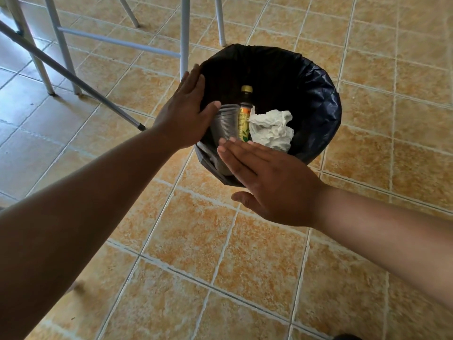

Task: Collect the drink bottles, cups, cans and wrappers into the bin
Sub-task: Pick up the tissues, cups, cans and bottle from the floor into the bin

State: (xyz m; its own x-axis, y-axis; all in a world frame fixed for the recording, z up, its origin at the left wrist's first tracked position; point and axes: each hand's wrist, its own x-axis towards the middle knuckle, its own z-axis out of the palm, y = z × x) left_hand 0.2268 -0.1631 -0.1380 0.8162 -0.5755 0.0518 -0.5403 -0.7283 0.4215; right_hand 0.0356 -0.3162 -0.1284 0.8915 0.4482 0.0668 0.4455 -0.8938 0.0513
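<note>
- Left hand (187, 111) flat and spread, palm down, grasping nothing; hovering over the bin's rim at about 9 o'clock, fingers pointing toward 12.
- Right hand (272, 182) likewise flat and empty, fingers together pointing toward 10 o'clock, over the rim at about 6 o'clock.
- Between the two hands, down in the bin: clear ribbed plastic cup (225, 125), lying on its side at the 8 o'clock part of the interior, partly hidden by the left thumb.
- Just beside the cup, at 3 o'clock of it: small dark bottle (244, 114) with a gold cap and a yellow-green label, cap toward 12 o'clock.
- Touching the bottle on its 3 o'clock side: crumpled white tissue (272, 130), bunched and creased.
- Around all three: round bin (316, 99) lined with a glossy black bag folded over the rim.
- Underneath: orange-tan tiled floor (196, 241) with pale grout lines.
- At 10 to 12 o'clock of the bin: white metal furniture legs (185, 33), one standing just beside the rim.
</note>
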